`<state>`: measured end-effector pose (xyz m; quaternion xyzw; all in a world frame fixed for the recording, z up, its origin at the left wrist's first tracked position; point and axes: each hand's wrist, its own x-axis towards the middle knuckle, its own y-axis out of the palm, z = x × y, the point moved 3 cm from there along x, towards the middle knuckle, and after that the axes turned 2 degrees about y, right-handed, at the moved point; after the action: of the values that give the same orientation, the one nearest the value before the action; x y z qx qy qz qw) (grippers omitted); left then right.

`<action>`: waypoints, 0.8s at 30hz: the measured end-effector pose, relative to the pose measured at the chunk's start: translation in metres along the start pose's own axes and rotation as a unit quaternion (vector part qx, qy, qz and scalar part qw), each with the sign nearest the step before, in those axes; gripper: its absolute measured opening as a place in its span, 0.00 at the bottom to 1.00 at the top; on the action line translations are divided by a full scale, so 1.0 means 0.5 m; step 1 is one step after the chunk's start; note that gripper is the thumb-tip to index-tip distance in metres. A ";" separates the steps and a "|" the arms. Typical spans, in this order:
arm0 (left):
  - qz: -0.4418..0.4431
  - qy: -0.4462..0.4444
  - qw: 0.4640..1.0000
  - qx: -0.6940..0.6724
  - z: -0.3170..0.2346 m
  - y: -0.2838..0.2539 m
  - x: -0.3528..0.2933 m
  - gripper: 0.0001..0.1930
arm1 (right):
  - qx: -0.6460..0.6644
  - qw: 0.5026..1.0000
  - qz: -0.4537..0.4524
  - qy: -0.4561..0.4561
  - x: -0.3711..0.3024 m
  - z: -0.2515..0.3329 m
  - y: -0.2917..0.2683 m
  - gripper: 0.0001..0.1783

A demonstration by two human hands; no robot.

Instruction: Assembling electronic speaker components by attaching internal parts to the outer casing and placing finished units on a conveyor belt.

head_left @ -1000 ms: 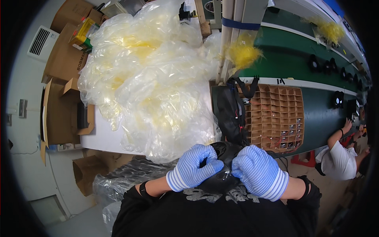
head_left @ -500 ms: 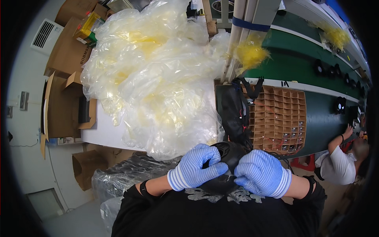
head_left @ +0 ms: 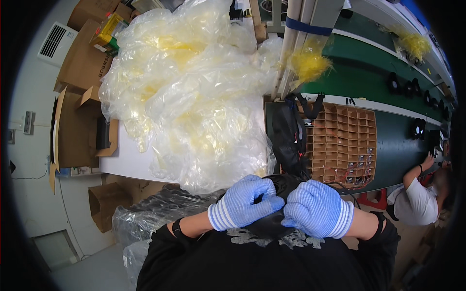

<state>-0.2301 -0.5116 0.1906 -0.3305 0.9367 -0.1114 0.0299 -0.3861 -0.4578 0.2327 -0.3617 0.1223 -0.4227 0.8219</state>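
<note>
Both hands wear blue striped gloves with white-banded cuffs, and between them they hold a black rounded object (head_left: 273, 226) before the chest, just below the near right edge of the heap of plastic bags (head_left: 189, 97). The left hand (head_left: 245, 203) is curled narrow on the object's left side, its thumb pointing across toward the right hand (head_left: 318, 208), with a small gap between thumb and forefinger. The right hand is closed like a fist at the object's right side; its fingertips are tucked away, so exactly what they pinch cannot be told.

The heap, clear with yellow tints, covers most of a white tabletop (head_left: 128, 162). Right of the heap, a black bag (head_left: 285, 138) lies beside a cardboard divider tray (head_left: 342, 145), with small parts in some of its cells. Beyond the bag, still right of the heap, a tuft of yellow strands (head_left: 310, 64) hangs by a blue-banded post (head_left: 315, 12). Well to the heap's right are a green surface (head_left: 352, 72) carrying black parts (head_left: 394, 83) and a co-worker (head_left: 416, 202) in a white shirt. Left of the heap stand an open cardboard box (head_left: 77, 136) and a yellow-and-green can (head_left: 108, 33). Below the heap lies crumpled clear wrap (head_left: 155, 218).
</note>
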 end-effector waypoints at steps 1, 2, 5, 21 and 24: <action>-0.002 -0.001 1.000 0.000 0.001 0.000 0.000 0.17 | 0.001 1.000 0.002 -0.001 0.002 -0.005 -0.004 0.11; 0.000 -0.024 1.000 -0.016 0.005 0.002 -0.001 0.17 | 0.031 0.997 0.060 -0.046 0.003 -0.005 -0.001 0.11; -0.015 -0.107 0.989 -0.105 0.029 0.008 -0.012 0.16 | 0.089 0.990 0.038 -0.104 -0.023 0.030 0.032 0.10; 0.003 -0.031 0.999 -0.029 0.012 0.001 -0.009 0.17 | 0.008 0.993 -0.105 0.044 -0.012 0.007 -0.011 0.10; -0.004 -0.030 0.999 -0.040 0.012 0.001 -0.007 0.17 | -0.036 0.995 -0.068 0.068 -0.001 0.022 -0.014 0.07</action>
<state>-0.2269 -0.5103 0.1848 -0.3387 0.9376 -0.0642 0.0447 -0.3849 -0.4547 0.2453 -0.3691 0.1686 -0.4964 0.7674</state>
